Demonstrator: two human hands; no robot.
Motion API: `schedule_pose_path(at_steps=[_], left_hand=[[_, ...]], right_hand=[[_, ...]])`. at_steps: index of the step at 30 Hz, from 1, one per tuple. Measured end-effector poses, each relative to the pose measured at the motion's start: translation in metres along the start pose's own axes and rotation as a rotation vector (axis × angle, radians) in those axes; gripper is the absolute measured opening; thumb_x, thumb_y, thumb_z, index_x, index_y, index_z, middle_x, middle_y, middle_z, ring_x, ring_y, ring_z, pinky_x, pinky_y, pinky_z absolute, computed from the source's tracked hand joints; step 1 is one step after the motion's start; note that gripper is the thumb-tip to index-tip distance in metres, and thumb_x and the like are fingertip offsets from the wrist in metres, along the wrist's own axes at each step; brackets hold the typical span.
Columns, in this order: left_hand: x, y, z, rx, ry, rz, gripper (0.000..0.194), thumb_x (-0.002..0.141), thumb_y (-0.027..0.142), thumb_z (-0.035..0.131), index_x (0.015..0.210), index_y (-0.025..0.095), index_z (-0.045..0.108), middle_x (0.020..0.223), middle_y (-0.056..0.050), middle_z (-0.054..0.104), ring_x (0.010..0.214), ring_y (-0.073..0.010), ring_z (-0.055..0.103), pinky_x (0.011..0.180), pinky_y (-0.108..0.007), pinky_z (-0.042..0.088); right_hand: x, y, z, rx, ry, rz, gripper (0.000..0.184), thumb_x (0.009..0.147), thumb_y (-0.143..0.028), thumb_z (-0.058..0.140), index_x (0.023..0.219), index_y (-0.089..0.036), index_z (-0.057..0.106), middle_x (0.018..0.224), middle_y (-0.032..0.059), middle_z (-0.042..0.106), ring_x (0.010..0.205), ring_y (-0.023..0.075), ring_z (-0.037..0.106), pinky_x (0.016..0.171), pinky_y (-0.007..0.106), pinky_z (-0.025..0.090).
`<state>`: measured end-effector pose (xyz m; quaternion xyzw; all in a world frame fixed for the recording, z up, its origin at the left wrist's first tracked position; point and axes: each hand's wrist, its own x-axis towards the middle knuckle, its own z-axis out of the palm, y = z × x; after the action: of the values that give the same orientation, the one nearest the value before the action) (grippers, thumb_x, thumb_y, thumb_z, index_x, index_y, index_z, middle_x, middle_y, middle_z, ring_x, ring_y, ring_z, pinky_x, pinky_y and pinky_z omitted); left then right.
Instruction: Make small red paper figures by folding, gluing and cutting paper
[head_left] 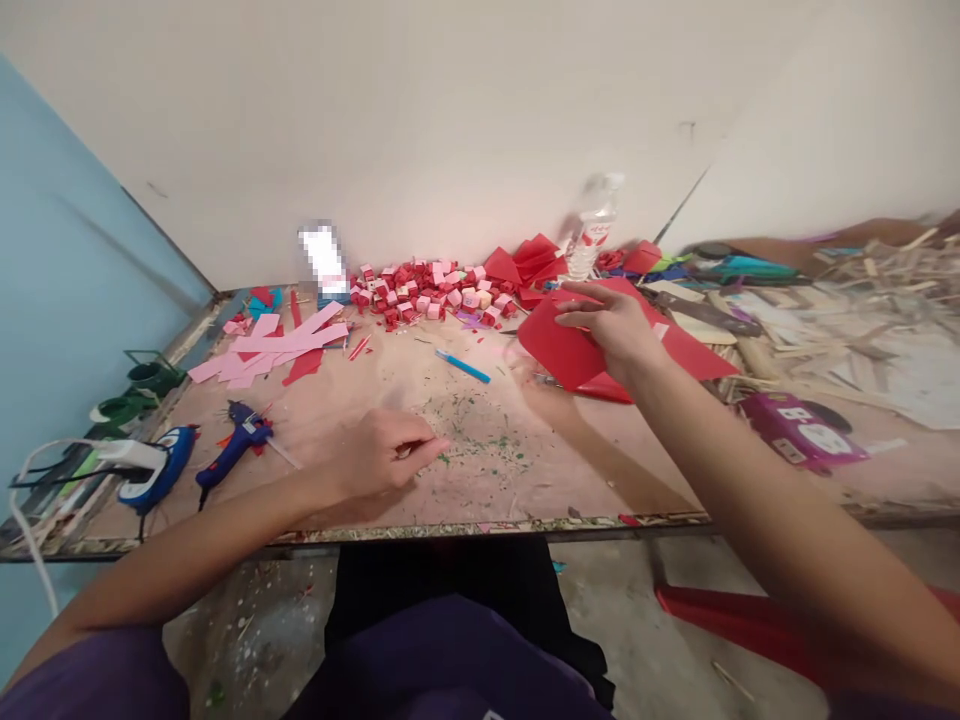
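Observation:
My right hand (611,325) is over a red paper sheet (559,345) at the right of the workbench. Its fingers point left across the sheet and appear to grip it; the thumb is hidden. More red paper (697,350) shows to the right of the wrist. Near the front edge, my left hand (394,450) rests on the wood with its fingers curled in and the thumb pointing right. Whatever the curled fingers hold, if anything, is hidden. Green scraps (487,440) lie beside it, and a blue pen-like tool (463,366) lies farther back.
A pile of small red and pink paper pieces (427,295) lies by the wall, beside a phone (324,258) and a plastic bottle (592,235). Pink strips (270,345), a blue glue gun (236,440) and a power strip (161,470) are left. A purple packet (802,430) is right.

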<state>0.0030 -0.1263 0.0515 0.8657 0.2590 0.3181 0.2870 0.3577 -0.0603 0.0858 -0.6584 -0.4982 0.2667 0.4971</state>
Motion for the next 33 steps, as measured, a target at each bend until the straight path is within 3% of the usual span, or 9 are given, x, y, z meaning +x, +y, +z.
schedule_pose_path(at_steps=[2,5,8,10,14,18,23,29,33], left_hand=[[0.002,-0.005,0.006,-0.080,0.064,-0.101,0.032,0.099,0.032,0.064,0.070,0.018,0.067,0.063,0.002,0.060,0.058,-0.0113,0.047,0.061,-0.029,0.037],[0.006,-0.018,0.009,-0.245,0.176,-0.270,0.020,0.093,0.036,0.073,0.082,0.019,0.074,0.077,-0.001,0.069,0.068,-0.0135,0.055,0.067,-0.028,0.042],[0.011,-0.039,0.006,-0.401,0.310,-0.404,0.031,0.088,0.048,0.078,0.100,0.019,0.075,0.094,-0.004,0.074,0.080,-0.0158,0.062,0.073,-0.027,0.048],[0.015,-0.051,0.005,-0.487,0.370,-0.439,0.043,0.083,0.053,0.079,0.106,0.018,0.073,0.094,-0.005,0.074,0.079,-0.0167,0.064,0.071,-0.028,0.050],[0.021,-0.063,0.005,-0.603,0.350,-0.372,0.051,0.082,0.065,0.074,0.092,0.016,0.072,0.082,-0.006,0.072,0.067,-0.0167,0.064,0.064,-0.028,0.049],[0.022,-0.066,0.013,-0.669,0.301,-0.319,0.060,0.090,0.074,0.060,0.083,0.015,0.070,0.080,-0.008,0.072,0.066,-0.0181,0.064,0.063,-0.029,0.050],[0.023,-0.072,0.018,-0.641,0.313,-0.314,0.055,0.083,0.070,0.073,0.088,0.015,0.071,0.087,-0.007,0.073,0.080,-0.0204,0.066,0.078,-0.031,0.052],[0.021,-0.080,0.020,-0.524,0.255,-0.307,0.053,0.089,0.066,0.066,0.086,0.013,0.071,0.082,-0.007,0.072,0.074,-0.0200,0.063,0.070,-0.030,0.051],[0.014,-0.082,0.025,-0.376,0.268,-0.270,0.038,0.093,0.053,0.066,0.090,0.015,0.069,0.084,-0.005,0.070,0.074,-0.0184,0.062,0.070,-0.029,0.052]], right_hand=[[-0.019,-0.019,0.021,0.076,-0.054,-0.043,0.060,0.075,-0.024,0.077,0.135,-0.023,0.073,0.117,0.0087,0.078,0.093,0.0271,0.075,0.079,0.042,0.064],[-0.045,-0.044,0.055,0.359,-0.167,0.011,0.049,0.065,-0.019,0.082,0.113,-0.026,0.083,0.096,0.0024,0.075,0.089,0.0222,0.070,0.085,0.037,0.059],[-0.064,-0.061,0.087,0.488,-0.272,0.043,0.043,0.064,-0.017,0.082,0.106,-0.027,0.085,0.088,-0.0001,0.071,0.082,0.0177,0.065,0.079,0.032,0.053],[-0.075,-0.064,0.104,0.576,-0.233,0.031,0.042,0.064,-0.017,0.080,0.105,-0.027,0.085,0.087,-0.0017,0.070,0.076,0.0150,0.061,0.075,0.029,0.050],[-0.091,-0.053,0.129,0.704,-0.190,0.038,0.041,0.064,-0.019,0.082,0.104,-0.024,0.082,0.081,-0.0016,0.071,0.071,0.0148,0.061,0.070,0.028,0.049],[-0.097,-0.033,0.136,0.746,-0.216,0.137,0.058,0.061,-0.020,0.088,0.117,-0.024,0.076,0.080,-0.0029,0.069,0.064,0.0159,0.062,0.062,0.029,0.050],[-0.103,-0.021,0.136,0.817,-0.164,0.123,0.075,0.057,-0.026,0.100,0.126,-0.026,0.071,0.086,-0.0037,0.071,0.072,0.0167,0.068,0.067,0.029,0.054],[-0.107,-0.006,0.138,0.739,-0.561,0.172,0.049,0.072,-0.048,0.095,0.107,-0.017,0.079,0.104,0.0139,0.082,0.090,0.0315,0.077,0.080,0.044,0.061],[-0.105,0.008,0.140,0.678,-0.526,0.155,0.051,0.065,-0.044,0.099,0.102,-0.016,0.080,0.106,0.0149,0.082,0.097,0.0360,0.077,0.085,0.047,0.060]])
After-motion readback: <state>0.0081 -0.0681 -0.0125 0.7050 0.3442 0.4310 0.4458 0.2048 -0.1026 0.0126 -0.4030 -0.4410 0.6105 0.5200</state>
